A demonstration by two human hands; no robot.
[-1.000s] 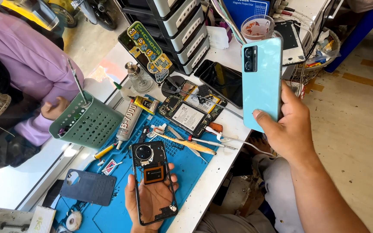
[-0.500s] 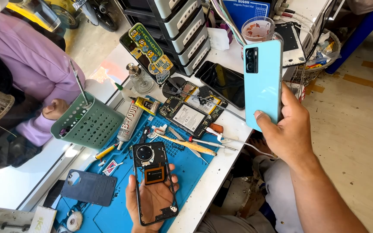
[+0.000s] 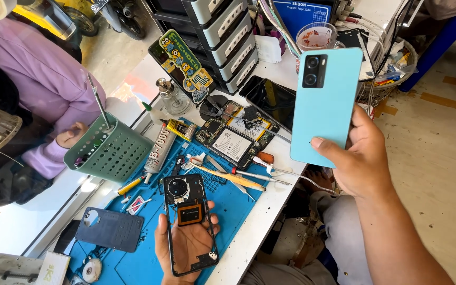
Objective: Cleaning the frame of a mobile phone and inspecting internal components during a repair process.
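Step in hand looks like comparing 2 parts. Bench [image 3: 270, 211] carries a blue mat [image 3: 133, 264]. Right hand [image 3: 362, 161] is closed round a light blue phone [image 3: 325, 105], back up, raised over the bench edge. Left hand [image 3: 183, 248] lies flat under a black phone frame [image 3: 188, 224], over the mat. Next move prob. needs both aligned w/ care. Green perforated basket [image 3: 114, 150] holds tweezers & small tools, hard to tell which.

Noted: light turquoise phone [image 3: 325, 103], black frame [image 3: 190, 224] with orange patch, blue mat [image 3: 133, 264], green perforated basket [image 3: 109, 150], lilac sleeve [image 3: 48, 84].
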